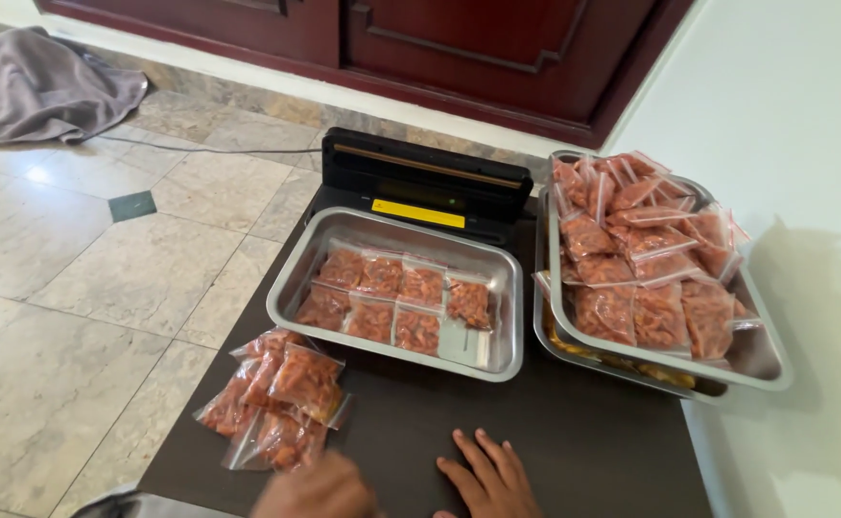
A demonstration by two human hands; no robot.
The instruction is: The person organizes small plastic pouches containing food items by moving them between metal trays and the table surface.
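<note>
Head view is looking down on a dark low table (555,441) with both hands lying at its near edge, at six o'clock. The right hand (489,480) is resting flat on the tabletop, fingers spread apart and holding nothing. The left hand (317,491) is sitting just beside a loose pile of small clear bags (272,403) filled with an orange-red snack; it is blurred and cut off by the frame edge, so I cannot tell whether its fingers are closed on a bag or only hovering near one.

At twelve o'clock from the hands, a steel tray (497,360) is holding two flat rows of the same bags (396,302), with bare metal showing at its right end. Behind it a black vacuum sealer (425,182) is standing with its lid up. At two o'clock, a second tray (761,364) is sitting stacked on another and is heaped well above its rim with filled bags (641,254).

The heap at two o'clock is looking the likeliest thing to give trouble: a nudge to that tray could be sending bags sliding off onto the table. The loose pile is overhanging the table's left edge towards nine o'clock, so a careless sweep of the left hand could be pushing bags onto the marble floor (84,317).
</note>
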